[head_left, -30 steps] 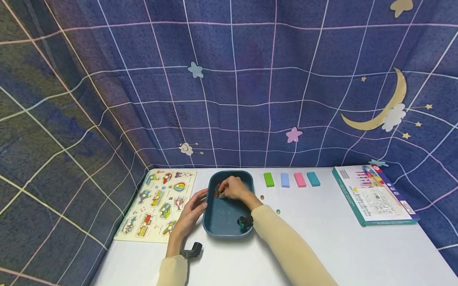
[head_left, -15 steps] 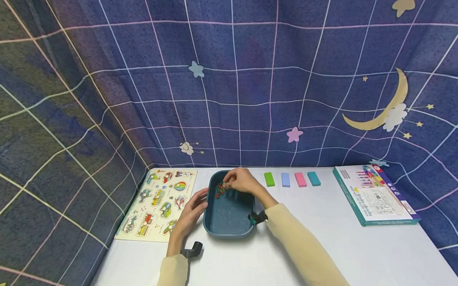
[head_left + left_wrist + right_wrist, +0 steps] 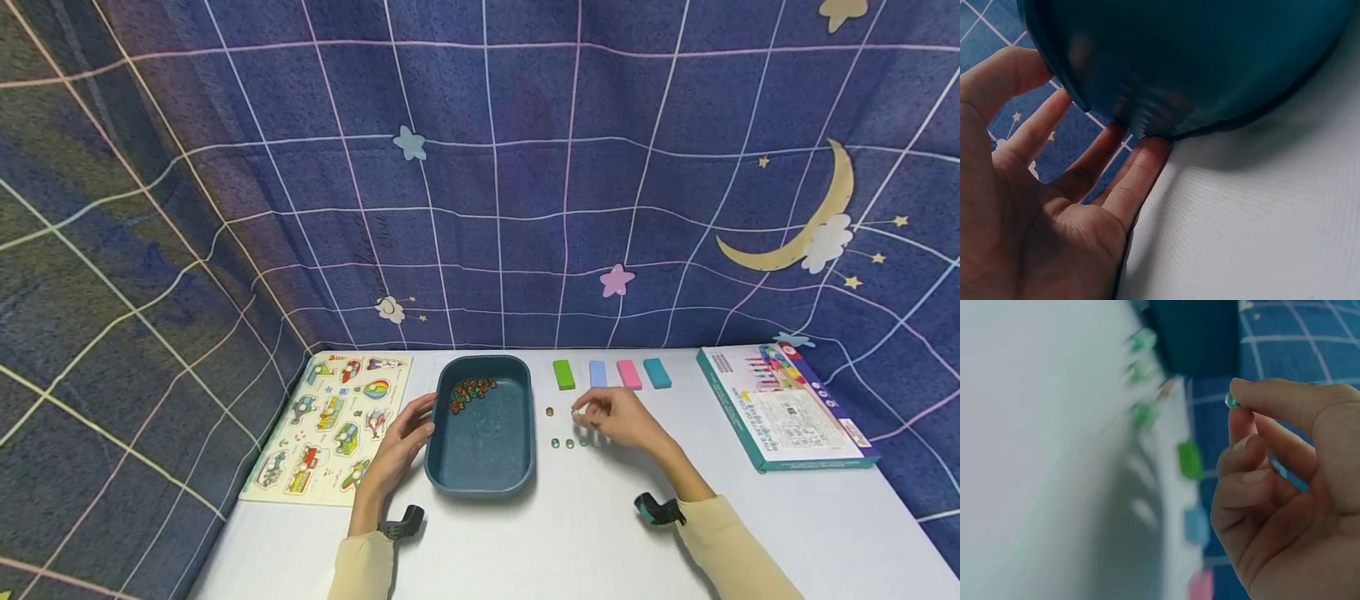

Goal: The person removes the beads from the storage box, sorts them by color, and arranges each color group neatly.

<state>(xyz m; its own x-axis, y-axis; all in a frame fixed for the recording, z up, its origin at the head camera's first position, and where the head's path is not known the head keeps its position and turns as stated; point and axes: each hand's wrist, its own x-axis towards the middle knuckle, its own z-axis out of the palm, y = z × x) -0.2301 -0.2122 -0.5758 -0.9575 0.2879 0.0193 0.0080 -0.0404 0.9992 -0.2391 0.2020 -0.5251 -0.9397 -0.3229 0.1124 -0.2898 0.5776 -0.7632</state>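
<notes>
My right hand (image 3: pixel 617 418) hovers over the white table right of the tray, pinching a small green glass bead (image 3: pixel 1231 400) between thumb and index finger. Below it lie green beads (image 3: pixel 570 443) in a short row, one partly by the fingers. An amber bead (image 3: pixel 550 411) lies alone farther back. The blue-green tray (image 3: pixel 480 492) holds a cluster of red-orange and green beads (image 3: pixel 467 393) in its far left corner. At the tray's left side rests my left hand (image 3: pixel 401 446); its extended fingers touch the outer wall, as the left wrist view shows.
Behind the right hand stand green (image 3: pixel 564 375), light blue (image 3: pixel 597 374), pink (image 3: pixel 629 375) and teal (image 3: pixel 657 373) blocks in a row. A picture puzzle board (image 3: pixel 318 467) lies at left. A flat box (image 3: pixel 783 408) lies at right. Patterned curtain (image 3: pixel 525 208) borders the table.
My right hand has left the tray and moved right over the table with a green bead. Beads in the tray and on the table have come into view. The left hand has stayed put.
</notes>
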